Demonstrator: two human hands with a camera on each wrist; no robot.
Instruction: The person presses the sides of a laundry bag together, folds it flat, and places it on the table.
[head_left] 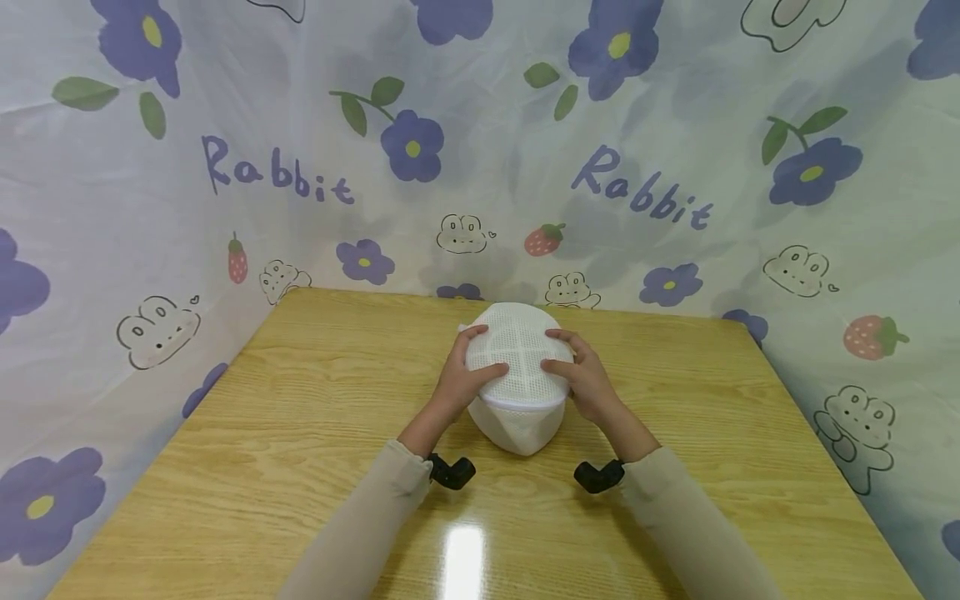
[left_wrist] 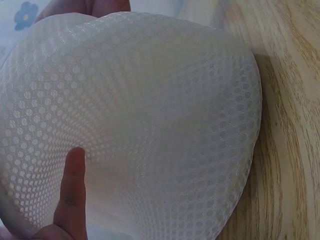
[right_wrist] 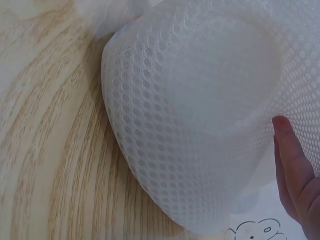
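Your 2 hands hold 1 white mesh pouch (head_left: 517, 375) near the middle of the wooden worktop (head_left: 300, 433), toward its far edge. The pouch is domed and rounded, standing on its narrower lower end, which touches the worktop; the broad top face tilts toward you. Held from both sides like this, it likely stays propped up rather than slumping flat.

Left hand (head_left: 465, 377): fingers curled over the upper left rim, thumb laid across the top face, gripping the mesh. From the left wrist view, 1 fingertip (left_wrist: 74, 170) presses the honeycomb mesh from below.

Right hand (head_left: 581, 375): mirrors it on the right rim, fingers curled round the edge, thumb pointing inward on top. The right wrist view shows the thumb (right_wrist: 292, 165) against the pouch's side, the bulge of the pouch sitting on the wood grain.

Both forearms, in beige sleeves, come in low and converge on the pouch, wrists just above the worktop. A black camera mount (head_left: 450, 472) sits under each wrist.

Behind: a rabbit-and-flower printed cloth backdrop (head_left: 675, 192) on 3 sides.
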